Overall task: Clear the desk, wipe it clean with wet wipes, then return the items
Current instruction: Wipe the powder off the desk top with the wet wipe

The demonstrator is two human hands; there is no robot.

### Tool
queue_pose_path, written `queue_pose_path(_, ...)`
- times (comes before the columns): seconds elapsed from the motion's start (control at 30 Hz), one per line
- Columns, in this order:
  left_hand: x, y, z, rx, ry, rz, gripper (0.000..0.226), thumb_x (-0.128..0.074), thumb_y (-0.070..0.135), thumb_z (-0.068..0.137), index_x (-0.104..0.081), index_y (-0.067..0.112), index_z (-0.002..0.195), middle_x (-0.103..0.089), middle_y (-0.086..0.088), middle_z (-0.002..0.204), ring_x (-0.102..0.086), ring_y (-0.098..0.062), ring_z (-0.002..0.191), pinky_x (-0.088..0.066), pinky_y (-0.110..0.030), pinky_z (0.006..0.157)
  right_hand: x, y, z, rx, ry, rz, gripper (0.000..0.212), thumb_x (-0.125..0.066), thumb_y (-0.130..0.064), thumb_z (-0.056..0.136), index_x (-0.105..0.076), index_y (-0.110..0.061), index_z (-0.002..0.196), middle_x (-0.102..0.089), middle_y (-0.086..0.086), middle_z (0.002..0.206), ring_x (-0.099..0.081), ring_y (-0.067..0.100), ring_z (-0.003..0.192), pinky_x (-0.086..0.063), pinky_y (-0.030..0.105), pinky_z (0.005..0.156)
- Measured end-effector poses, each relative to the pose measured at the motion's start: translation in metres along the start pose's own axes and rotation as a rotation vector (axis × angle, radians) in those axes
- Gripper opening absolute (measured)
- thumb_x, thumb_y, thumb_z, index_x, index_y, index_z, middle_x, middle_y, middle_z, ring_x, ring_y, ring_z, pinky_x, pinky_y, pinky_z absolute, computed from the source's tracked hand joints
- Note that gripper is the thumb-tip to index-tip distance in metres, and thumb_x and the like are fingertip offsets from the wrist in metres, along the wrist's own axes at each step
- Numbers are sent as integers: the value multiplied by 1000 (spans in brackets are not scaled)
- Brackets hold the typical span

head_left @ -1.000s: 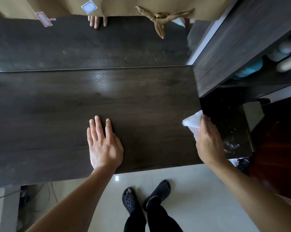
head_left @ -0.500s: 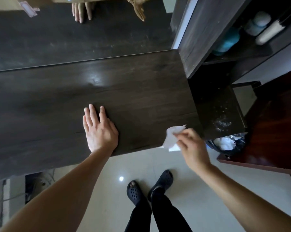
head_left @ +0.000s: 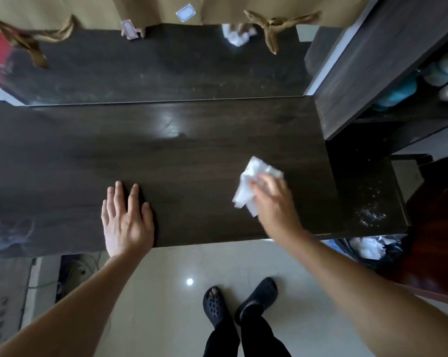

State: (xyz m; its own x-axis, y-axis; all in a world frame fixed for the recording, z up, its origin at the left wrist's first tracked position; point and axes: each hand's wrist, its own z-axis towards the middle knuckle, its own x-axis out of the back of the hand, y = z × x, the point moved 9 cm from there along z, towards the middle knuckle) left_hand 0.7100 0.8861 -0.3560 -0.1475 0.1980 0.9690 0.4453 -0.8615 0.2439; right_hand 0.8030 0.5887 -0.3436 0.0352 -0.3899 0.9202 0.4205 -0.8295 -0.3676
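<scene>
The right hand (head_left: 274, 202) gripped a crumpled white wet wipe (head_left: 251, 184), which bunched out past its fingers onto the right part of the dark desk (head_left: 192, 155). The left hand (head_left: 126, 222) lay flat, fingers spread and holding nothing, near the desk's front edge. Beyond, a mirror (head_left: 153, 70) rose at the desk's back edge. A dark shelf unit (head_left: 367, 73) stood at the right.
</scene>
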Motion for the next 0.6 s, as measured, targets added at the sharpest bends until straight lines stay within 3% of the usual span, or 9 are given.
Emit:
queue_pose_path(0.07,0,0,0,2,18,-10,53,-30,33,94,-44,10,139,-28,-20,152,-20,-36,142,-17,-47,116,11,61,33,-158,49,-161,45,-49,-17,89,-49,-8,133,-49,23,132,-47,44,117,-46,52,91)
queue_pose_path(0.13,0,-1,0,9,35,-18,51,-31,31,93,-46,10,138,-29,-20,152,-22,-36,142,-18,-47,116,10,97,68,-297,38,-238,50,-40,-25,96,-39,3,137,-36,31,141,-35,47,130,-31,55,107)
queue_pose_path(0.23,-1,-4,1,14,50,-28,50,-32,28,93,-48,9,137,-31,-19,152,-23,-35,142,-19,-48,116,-13,89,122,-418,15,-212,58,-26,-33,98,-23,1,145,-19,31,150,-13,43,141,-8,50,117)
queue_pose_path(0.33,-1,-4,1,14,44,-29,51,-31,28,92,-49,9,136,-31,-18,152,-23,-35,142,-20,-47,116,-47,-3,157,-138,13,-152,56,-30,-34,95,-33,-6,144,-28,23,150,-18,41,140,-12,48,116)
queue_pose_path(0.43,0,-4,2,7,41,-27,51,-31,27,92,-49,8,136,-31,-18,152,-23,-35,142,-20,-48,116,-76,-83,146,185,-89,-104,56,-53,-22,89,-40,-10,141,-35,15,149,-24,37,139,-18,45,116)
queue_pose_path(0.53,1,-3,2,8,29,-28,51,-31,27,92,-49,8,136,-31,-18,152,-23,-35,142,-20,-48,116,-65,-75,133,226,-94,-82,55,-65,-14,85,-46,-11,137,-42,11,146,-31,33,138,-26,44,113)
queue_pose_path(0.6,1,-3,3,2,24,-30,52,-30,27,92,-49,8,136,-32,-19,151,-24,-36,142,-20,-48,116,-48,-41,122,156,-37,-119,53,-69,-9,82,-52,-7,132,-49,13,139,-38,33,133,-32,45,111)
